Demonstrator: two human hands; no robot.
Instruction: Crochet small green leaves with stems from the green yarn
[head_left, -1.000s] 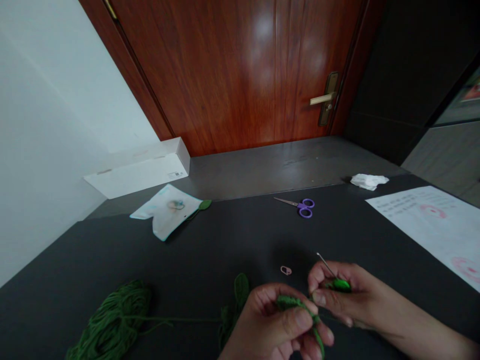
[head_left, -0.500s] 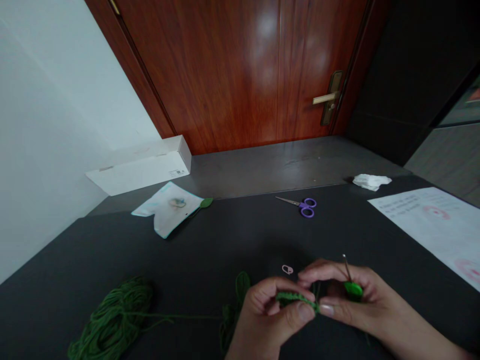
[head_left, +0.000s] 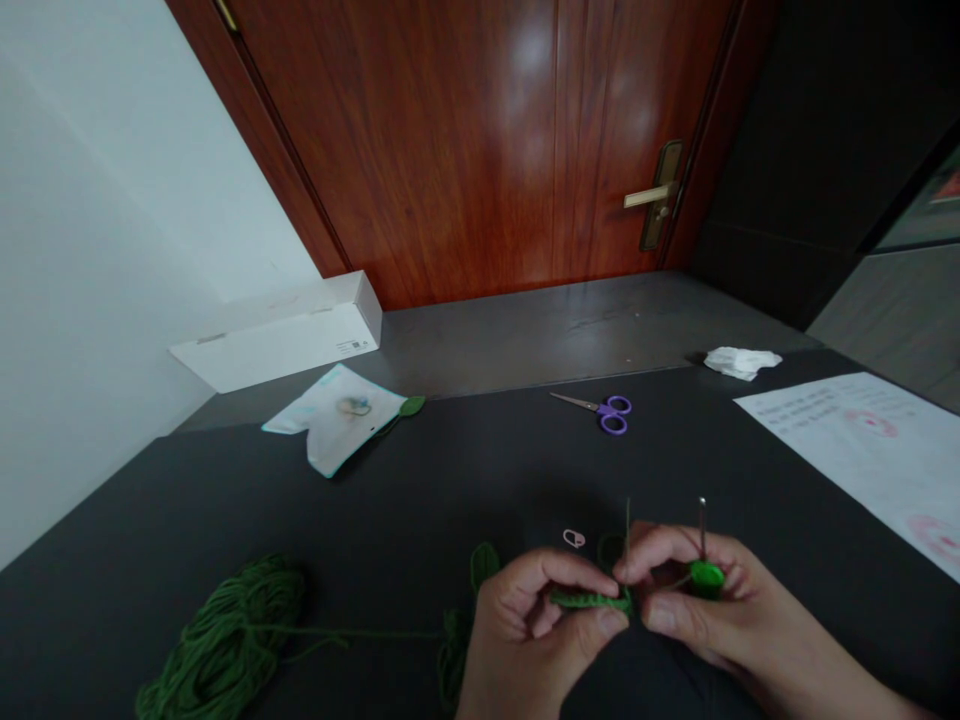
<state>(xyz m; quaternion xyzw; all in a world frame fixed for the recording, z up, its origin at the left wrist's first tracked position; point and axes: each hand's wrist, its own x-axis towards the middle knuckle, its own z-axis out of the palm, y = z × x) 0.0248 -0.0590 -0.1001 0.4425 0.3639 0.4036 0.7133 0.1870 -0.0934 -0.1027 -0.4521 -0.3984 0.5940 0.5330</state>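
Observation:
My left hand pinches a small green crochet piece between thumb and fingers, low in the middle of the view. My right hand meets it from the right. It grips a crochet hook with a green handle, whose metal shaft points up, and its fingertips also touch the piece. A thin green strand rises above the fingers. Green yarn runs left across the black table to a loose skein.
A pink stitch marker lies just beyond my hands. Purple scissors, a plastic packet, a crumpled tissue and a printed sheet lie farther off. A white box sits before a wooden door.
The hook in my right hand has swung from leaning left to standing upright. A yarn strand now stands above the fingers. Both hands stay together on the green piece.

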